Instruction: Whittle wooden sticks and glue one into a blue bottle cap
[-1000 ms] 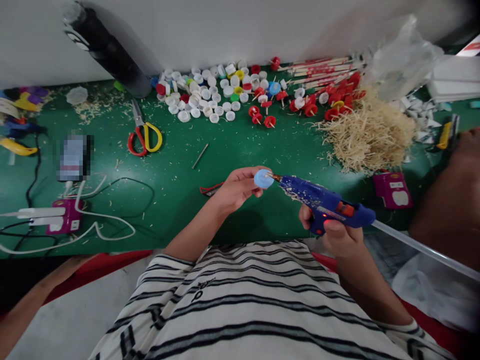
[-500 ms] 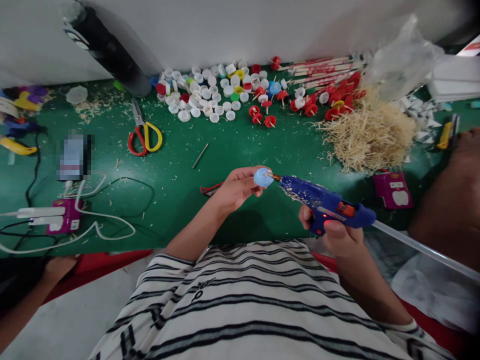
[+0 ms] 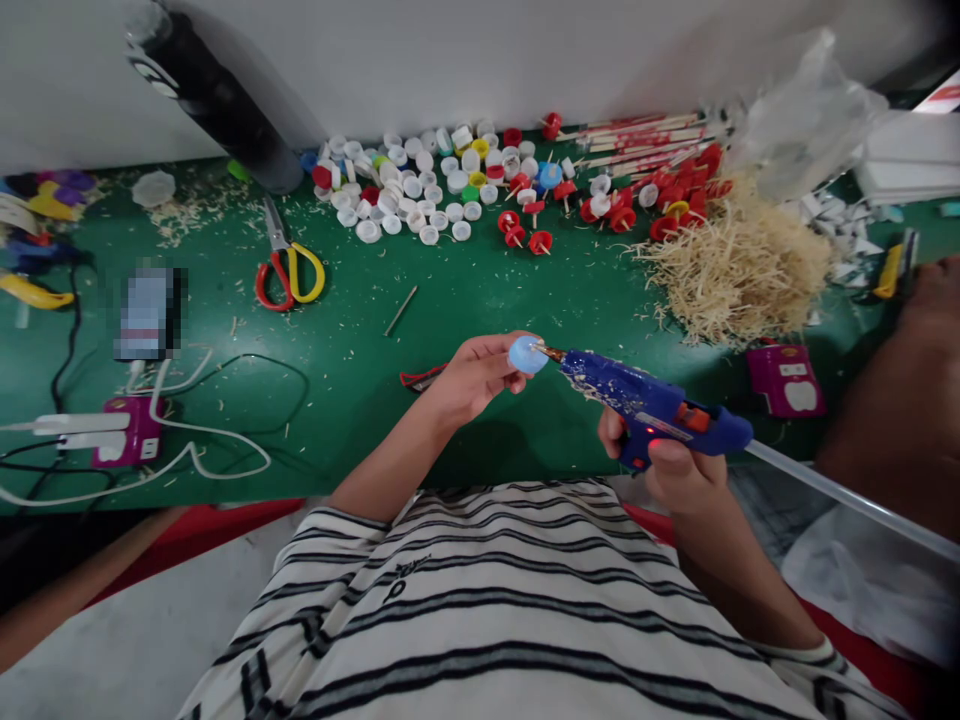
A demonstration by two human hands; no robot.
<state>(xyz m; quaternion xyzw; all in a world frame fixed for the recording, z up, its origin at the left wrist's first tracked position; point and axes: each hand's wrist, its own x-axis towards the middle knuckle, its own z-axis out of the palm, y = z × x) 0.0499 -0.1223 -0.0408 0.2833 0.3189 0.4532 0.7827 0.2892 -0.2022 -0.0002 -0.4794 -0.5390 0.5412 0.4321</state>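
Note:
Between the fingertips of my left hand (image 3: 484, 375) is a light-blue bottle cap (image 3: 525, 354), held above the green table (image 3: 352, 400). A short pale stick end appears to show at the cap's centre. My right hand (image 3: 679, 470) is wrapped round the handle of a blue glue gun (image 3: 637, 395), its red light lit. The nozzle points left and meets the cap near its middle; whether it touches the stick, I cannot tell. A long clear glue stick (image 3: 840, 492) runs out of the gun's back end. Pale shavings cling to the barrel.
Loose white bottle caps (image 3: 412, 187) and red caps with sticks (image 3: 540, 243) lie along the wall. Scissors (image 3: 289, 265), a metal rod (image 3: 400, 311) and a cutter (image 3: 422, 378) are left of centre. Wood shavings (image 3: 739, 265) are heaped right. Co-workers' arms (image 3: 82, 590) show at both sides.
The blue cap tilts slightly in my left fingers while the nozzle stays at it. My right hand hardly moves. At the left edge, a co-worker's arm shifts.

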